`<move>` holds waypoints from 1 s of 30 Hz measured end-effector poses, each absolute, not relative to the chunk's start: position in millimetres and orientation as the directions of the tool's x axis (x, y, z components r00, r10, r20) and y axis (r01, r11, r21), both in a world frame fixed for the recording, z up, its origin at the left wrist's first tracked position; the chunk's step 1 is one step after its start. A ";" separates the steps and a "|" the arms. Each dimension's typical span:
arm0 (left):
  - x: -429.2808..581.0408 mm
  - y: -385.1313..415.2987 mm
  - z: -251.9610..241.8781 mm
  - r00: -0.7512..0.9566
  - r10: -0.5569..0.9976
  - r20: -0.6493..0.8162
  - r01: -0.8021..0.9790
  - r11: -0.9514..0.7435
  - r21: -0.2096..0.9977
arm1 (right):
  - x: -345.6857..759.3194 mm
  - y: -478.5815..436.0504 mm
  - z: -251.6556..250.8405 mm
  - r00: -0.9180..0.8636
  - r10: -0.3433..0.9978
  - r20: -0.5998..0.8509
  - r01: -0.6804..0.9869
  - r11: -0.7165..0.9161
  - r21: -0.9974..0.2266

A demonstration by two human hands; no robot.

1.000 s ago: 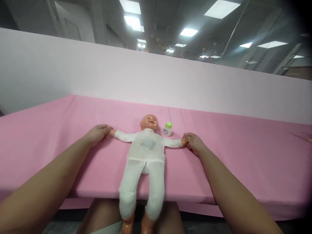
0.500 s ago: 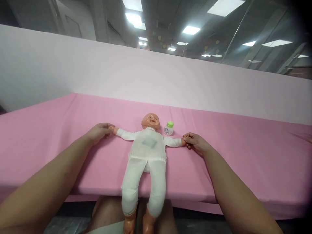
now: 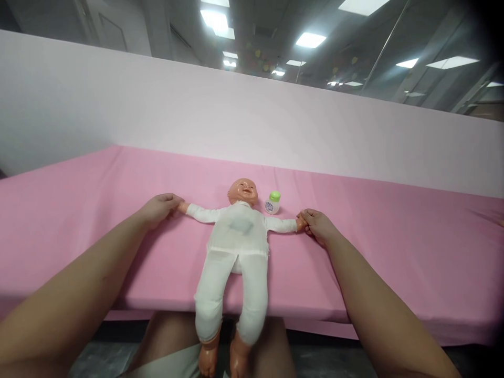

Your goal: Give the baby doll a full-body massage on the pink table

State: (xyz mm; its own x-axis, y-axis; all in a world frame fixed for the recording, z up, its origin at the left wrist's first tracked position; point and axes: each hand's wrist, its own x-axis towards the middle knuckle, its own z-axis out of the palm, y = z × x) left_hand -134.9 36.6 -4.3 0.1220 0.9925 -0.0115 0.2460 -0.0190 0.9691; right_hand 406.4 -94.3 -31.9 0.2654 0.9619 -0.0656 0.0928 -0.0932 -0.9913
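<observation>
A baby doll (image 3: 238, 236) with a white cloth body lies on its back, arms stretched out to both sides and feet hanging past the near edge of the pink surface. A greyish stain marks its chest. My left hand (image 3: 160, 207) is closed on the doll's hand at the left. At the right, my right hand (image 3: 318, 224) pinches the doll's other hand between thumb and fingers. Beside the doll's head stands a small clear bottle (image 3: 272, 203) with a bright green cap, apart from both hands.
The pink padded table (image 3: 157, 278) runs across the view. A white low wall (image 3: 252, 121) rises behind it, with glass above reflecting ceiling lights. My legs are under the near edge. At the far right edge, part of something skin-coloured shows.
The doll's arm at the right is drawn slightly further outward with my right hand. My left hand keeps its hold. The whole view has shifted a little.
</observation>
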 end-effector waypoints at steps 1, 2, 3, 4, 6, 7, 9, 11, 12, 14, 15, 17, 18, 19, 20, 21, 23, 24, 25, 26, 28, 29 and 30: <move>-135.6 37.0 -4.2 0.131 0.991 -0.020 0.234 -0.011 0.972 | 407.0 -94.6 -31.2 0.266 0.961 -0.072 0.083 -0.098 -0.992; -136.2 37.2 -4.0 0.143 0.989 -0.029 0.222 -0.004 0.975 | 407.8 -95.5 -30.1 0.264 0.961 -0.080 0.072 -0.102 -0.992; -136.8 37.3 -3.6 0.154 0.987 -0.036 0.207 0.004 0.978 | 408.7 -96.9 -28.6 0.257 0.962 -0.088 0.062 -0.108 -0.992; -137.3 37.2 -3.2 0.168 0.985 -0.042 0.193 0.009 0.981 | 409.7 -98.6 -26.8 0.244 0.965 -0.098 0.050 -0.113 -0.992; -138.3 36.7 -2.4 0.199 0.979 -0.046 0.174 0.011 0.985 | 412.1 -102.3 -23.2 0.192 0.974 -0.116 0.024 -0.123 -0.992; -138.7 36.5 -2.2 0.214 0.976 -0.045 0.172 0.007 0.985 | 413.1 -104.0 -21.7 0.161 0.980 -0.121 0.012 -0.124 -0.992; -139.3 36.1 -1.9 0.231 0.972 -0.036 0.175 -0.005 0.985 | 413.9 -106.2 -19.8 0.110 0.987 -0.119 -0.001 -0.120 -0.993; -139.6 36.1 -2.1 0.227 0.973 -0.027 0.187 -0.016 0.982 | 412.4 -106.7 -19.0 0.099 0.989 -0.109 0.014 -0.111 -0.994; -139.6 36.2 -2.2 0.223 0.975 -0.026 0.195 -0.019 0.981 | 410.6 -106.4 -18.9 0.106 0.989 -0.105 0.028 -0.109 -0.994; -139.2 36.7 -2.5 0.212 0.977 -0.027 0.218 -0.021 0.976 | 406.0 -105.0 -18.9 0.132 0.986 -0.099 0.052 -0.106 -0.993; -138.9 37.0 -2.7 0.205 0.978 -0.027 0.234 -0.022 0.972 | 403.7 -104.0 -19.2 0.148 0.984 -0.095 0.058 -0.104 -0.993; -137.8 37.5 -3.1 0.179 0.984 -0.023 0.268 -0.026 0.963 | 400.1 -101.7 -20.4 0.180 0.980 -0.080 0.061 -0.092 -0.994; -137.2 37.6 -3.4 0.162 0.987 -0.019 0.283 -0.028 0.959 | 399.3 -100.5 -21.5 0.192 0.979 -0.072 0.064 -0.086 -0.994; -136.5 37.8 -3.6 0.148 0.989 -0.014 0.293 -0.030 0.956 | 399.2 -99.2 -22.9 0.200 0.978 -0.065 0.072 -0.081 -0.994; -135.8 37.8 -3.7 0.136 0.991 -0.008 0.298 -0.033 0.954 | 399.8 -97.9 -24.5 0.205 0.977 -0.060 0.085 -0.079 -0.993; -135.1 37.8 -3.8 0.130 0.992 -0.004 0.298 -0.035 0.954 | 400.8 -96.8 -26.2 0.206 0.977 -0.057 0.101 -0.079 -0.992; -134.2 37.8 -3.6 0.123 0.992 0.001 0.291 -0.037 0.956 | 403.5 -95.1 -29.0 0.201 0.978 -0.058 0.131 -0.086 -0.988; -133.8 37.7 -3.2 0.117 0.993 0.001 0.286 -0.035 0.958 | 404.8 -94.7 -29.9 0.199 0.978 -0.059 0.143 -0.088 -0.986; -133.6 37.5 -2.6 0.112 0.994 -0.002 0.280 -0.030 0.960 | 405.9 -94.7 -30.2 0.198 0.978 -0.059 0.147 -0.089 -0.985; -133.5 37.1 -1.8 0.107 0.994 -0.009 0.273 -0.021 0.962 | 406.7 -95.0 -30.0 0.198 0.978 -0.061 0.141 -0.090 -0.986; -133.4 36.0 0.2 0.112 0.993 -0.028 0.248 -0.001 0.969 | 407.5 -96.9 -28.0 0.194 0.978 -0.075 0.104 -0.096 -0.990; -133.4 35.1 1.2 0.124 0.992 -0.037 0.229 0.008 0.973 | 407.6 -98.3 -26.3 0.189 0.978 -0.086 0.075 -0.102 -0.992; -133.4 34.2 2.2 0.139 0.989 -0.044 0.208 0.014 0.978 | 407.8 -100.0 -24.4 0.179 0.979 -0.099 0.043 -0.109 -0.993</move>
